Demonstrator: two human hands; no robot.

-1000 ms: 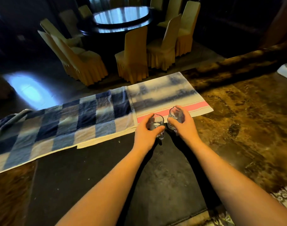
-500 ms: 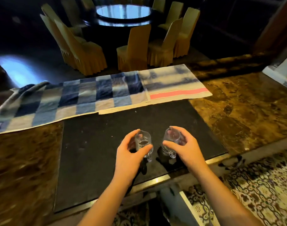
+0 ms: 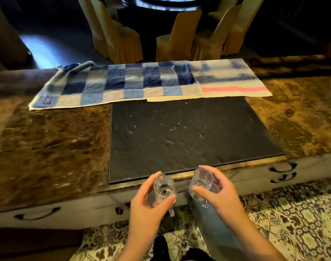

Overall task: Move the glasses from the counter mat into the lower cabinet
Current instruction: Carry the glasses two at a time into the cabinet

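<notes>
My left hand (image 3: 147, 206) grips a small clear glass (image 3: 163, 189), held in the air just in front of the counter's front edge. My right hand (image 3: 220, 193) grips a second clear glass (image 3: 201, 180) beside it, tilted. Both glasses are off the counter, over the cabinet front. Behind them a black mat (image 3: 189, 132) lies flat on the brown marble counter (image 3: 48, 144) with nothing standing on it. The white cabinet front (image 3: 81, 210) below the counter shows dark curved handles; its doors look shut.
A blue checked towel (image 3: 119, 83) and a pale towel with a pink stripe (image 3: 234, 81) lie along the counter's far side. Yellow-covered chairs (image 3: 177, 38) and a round table stand beyond. Patterned carpet (image 3: 292, 223) covers the floor by my legs.
Both hands have lifted the glasses from the pink-striped towel and carried them back across the black mat to beyond the counter's front edge. The view has tilted down towards the cabinet.
</notes>
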